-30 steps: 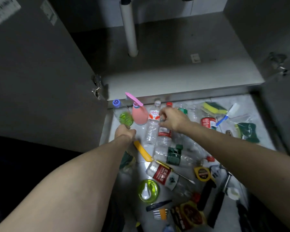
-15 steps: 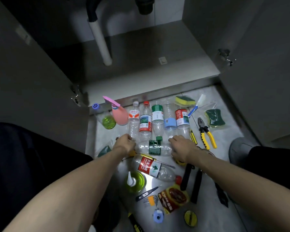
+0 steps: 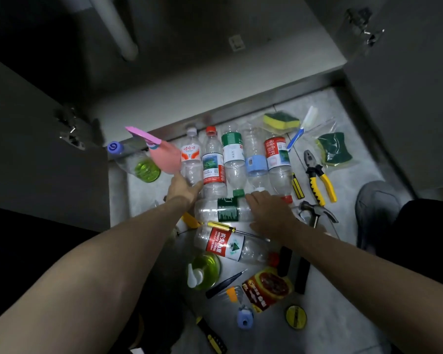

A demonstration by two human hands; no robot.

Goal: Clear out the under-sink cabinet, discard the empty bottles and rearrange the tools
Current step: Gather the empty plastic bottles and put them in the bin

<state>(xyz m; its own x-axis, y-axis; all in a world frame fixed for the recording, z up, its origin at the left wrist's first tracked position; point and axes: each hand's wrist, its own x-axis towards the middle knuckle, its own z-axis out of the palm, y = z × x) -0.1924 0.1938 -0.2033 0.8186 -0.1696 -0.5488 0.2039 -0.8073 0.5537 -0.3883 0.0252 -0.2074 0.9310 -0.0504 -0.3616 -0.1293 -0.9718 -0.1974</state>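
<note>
Two bare forearms reach forward and down from my viewpoint toward the grey tiled floor (image 3: 343,315) in front of the open under-sink cabinet (image 3: 215,80). My left hand (image 3: 183,187) is stretched furthest, wrist straight, its fingers at the base of the clear plastic bottle with the orange and white label (image 3: 191,159); they touch it, but I cannot tell whether the grip is closed round it or only pressing. My right hand (image 3: 269,213) lies palm down with fingers spread and nearly straight, an open grip resting on the clear plastic bottle with the dark green label (image 3: 223,210), which lies on its side across the floor.

Beyond the hands a row of empty bottles lies side by side: the clear bottle with the red cap and red-edged label (image 3: 212,162), the clear bottle with the green and white label (image 3: 232,152), the clear bottle with the pale blue band (image 3: 256,164) and the clear bottle with the red and white label (image 3: 276,154). Just left of the row is the pink spray bottle (image 3: 164,157), partly blurred. Nearer to me lies the clear bottle with the red label and green triangle (image 3: 225,245), with the yellow-handled screwdriver (image 3: 230,229) resting across its top edge.

To the right sit the yellow-handled pliers (image 3: 317,177), and the hammer head (image 3: 315,213) shows just beside my right wrist. The yellow and green sponge (image 3: 280,121) rests near the cabinet's edge.
</note>
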